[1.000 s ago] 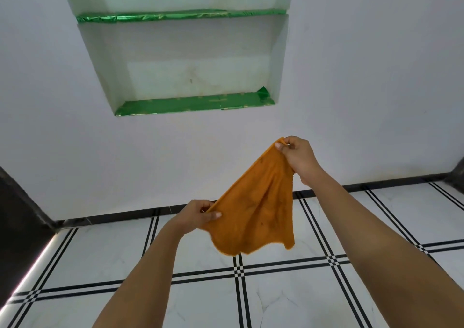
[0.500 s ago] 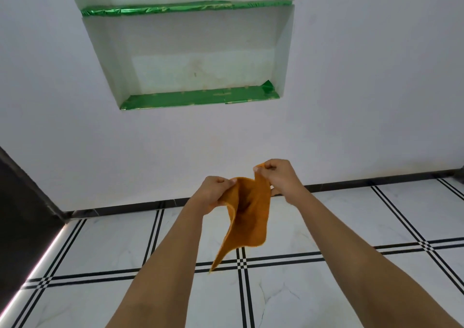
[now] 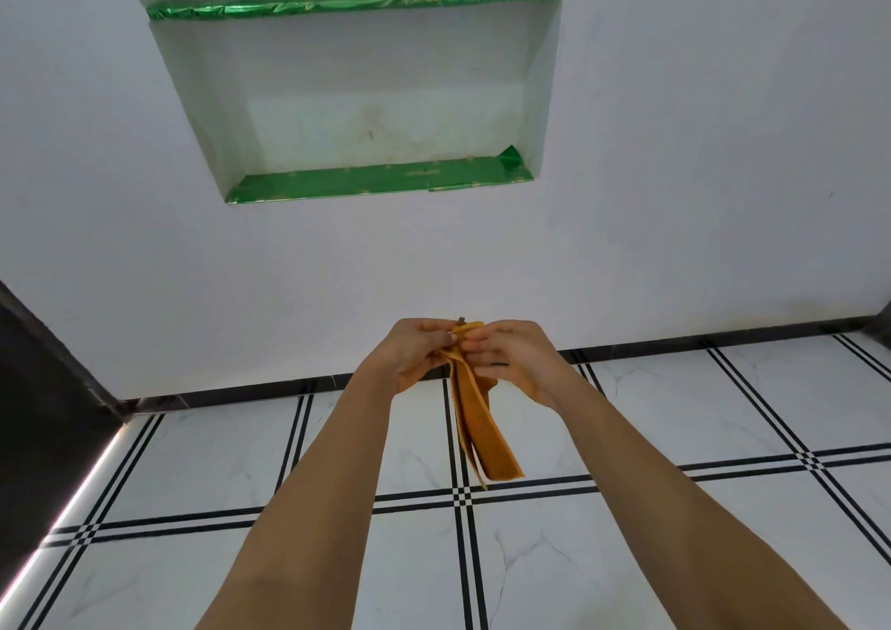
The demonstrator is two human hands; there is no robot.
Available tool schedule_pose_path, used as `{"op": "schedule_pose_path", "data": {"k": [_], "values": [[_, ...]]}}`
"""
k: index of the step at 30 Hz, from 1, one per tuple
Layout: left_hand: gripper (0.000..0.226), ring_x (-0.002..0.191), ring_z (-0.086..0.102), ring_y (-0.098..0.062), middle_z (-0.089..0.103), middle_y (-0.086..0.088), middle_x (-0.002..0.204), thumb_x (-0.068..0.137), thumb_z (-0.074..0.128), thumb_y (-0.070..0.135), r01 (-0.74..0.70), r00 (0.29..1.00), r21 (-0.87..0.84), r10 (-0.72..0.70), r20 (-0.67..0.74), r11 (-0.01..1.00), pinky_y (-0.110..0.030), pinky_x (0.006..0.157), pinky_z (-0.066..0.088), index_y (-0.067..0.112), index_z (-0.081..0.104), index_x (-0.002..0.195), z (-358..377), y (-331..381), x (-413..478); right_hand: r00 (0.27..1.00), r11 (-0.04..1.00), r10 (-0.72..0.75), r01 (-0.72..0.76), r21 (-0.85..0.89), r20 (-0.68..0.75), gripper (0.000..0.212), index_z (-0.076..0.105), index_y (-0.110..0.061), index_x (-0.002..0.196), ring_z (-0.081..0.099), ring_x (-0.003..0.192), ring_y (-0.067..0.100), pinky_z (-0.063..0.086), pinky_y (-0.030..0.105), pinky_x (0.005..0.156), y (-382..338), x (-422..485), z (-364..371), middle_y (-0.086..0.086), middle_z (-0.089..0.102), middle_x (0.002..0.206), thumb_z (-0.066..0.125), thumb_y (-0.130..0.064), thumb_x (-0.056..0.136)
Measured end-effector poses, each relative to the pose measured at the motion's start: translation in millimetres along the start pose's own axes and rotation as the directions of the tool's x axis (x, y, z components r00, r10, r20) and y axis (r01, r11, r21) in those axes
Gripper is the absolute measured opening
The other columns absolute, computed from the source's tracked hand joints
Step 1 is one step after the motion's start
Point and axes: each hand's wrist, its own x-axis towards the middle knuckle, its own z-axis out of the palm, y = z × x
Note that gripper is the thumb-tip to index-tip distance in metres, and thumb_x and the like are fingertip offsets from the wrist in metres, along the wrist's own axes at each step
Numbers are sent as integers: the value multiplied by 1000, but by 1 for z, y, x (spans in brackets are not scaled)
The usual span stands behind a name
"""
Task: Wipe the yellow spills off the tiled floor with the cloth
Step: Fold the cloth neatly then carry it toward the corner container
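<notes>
An orange cloth (image 3: 484,432) hangs folded into a narrow strip in front of me, above the white tiled floor (image 3: 651,417) with its black double lines. My left hand (image 3: 414,352) and my right hand (image 3: 513,357) meet at the cloth's top edge, and both pinch it there with fingers and thumbs. The lower end of the cloth dangles free. No yellow spill shows on the tiles in view.
A white wall stands ahead with a recessed niche (image 3: 366,113) whose shelves are lined in green foil (image 3: 381,178). A black skirting (image 3: 699,338) runs along the wall's foot. A dark panel (image 3: 43,388) closes the left side.
The cloth was spread wide between my hands a second ago. My hands have come together at chest height, and the cloth is now folded into a narrow hanging strip.
</notes>
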Motion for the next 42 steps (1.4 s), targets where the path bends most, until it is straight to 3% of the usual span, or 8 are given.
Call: {"op": "schedule_pose_path", "data": {"k": [4,13,23,28,31,34,38,42], "values": [[17,90,59,-21,62,-10,102,93,53,10,-54,994,364,86,-72,930,-30,78,50,7,65,104,3,11,-2,968,965,-3,-63,-253,-252,30,53,-17,115,57,109,28,54,36,81,11,14,-10,12,55,126,62,-10,87],[16,96,54,-17,58,1,104,96,46,18,-210,975,597,208,74,774,-28,81,46,20,62,96,-3,36,-13,999,805,-6,25,-593,34,70,38,-19,138,50,120,28,45,36,94,-1,19,-17,11,47,136,72,-33,79],[17,103,51,-20,57,0,106,96,47,12,-229,946,431,304,-115,873,-29,80,41,18,62,100,-29,18,-18,996,829,-53,84,-553,72,22,63,-10,95,56,93,17,44,29,82,-20,2,-21,3,61,92,68,-28,83],[29,105,56,-25,60,-4,110,92,55,27,-363,919,50,366,-149,930,-38,86,50,17,55,118,-37,69,-19,978,964,-210,207,-165,0,46,54,-9,121,58,107,27,49,47,93,-72,0,-25,10,60,120,62,-37,85],[76,76,60,-22,62,-7,83,84,36,68,-18,1000,-132,21,20,991,-38,75,51,4,51,122,-36,66,-13,999,998,36,-36,-58,-14,86,43,-11,133,55,114,36,43,59,95,-69,11,-27,15,55,129,57,-69,71],[97,89,63,-28,67,-14,96,75,26,82,294,937,-65,-274,217,954,-42,87,49,1,58,115,-30,-2,-17,943,951,305,-296,-85,131,95,47,-13,130,60,110,35,44,60,94,-11,4,-34,16,61,124,72,-67,56],[45,110,59,-27,62,-12,121,86,57,44,243,955,33,-245,165,969,-46,95,47,13,62,118,-16,-38,-23,940,955,295,-281,-96,173,52,55,-6,123,61,106,32,48,51,93,4,3,-42,17,63,116,73,-20,77],[35,109,59,-31,62,-13,120,88,61,24,57,998,-336,-54,18,940,-49,86,52,9,57,120,-18,-17,-11,966,966,201,-223,134,161,54,50,-13,123,58,111,32,49,49,90,-6,13,-47,14,60,122,73,-20,74]]}}
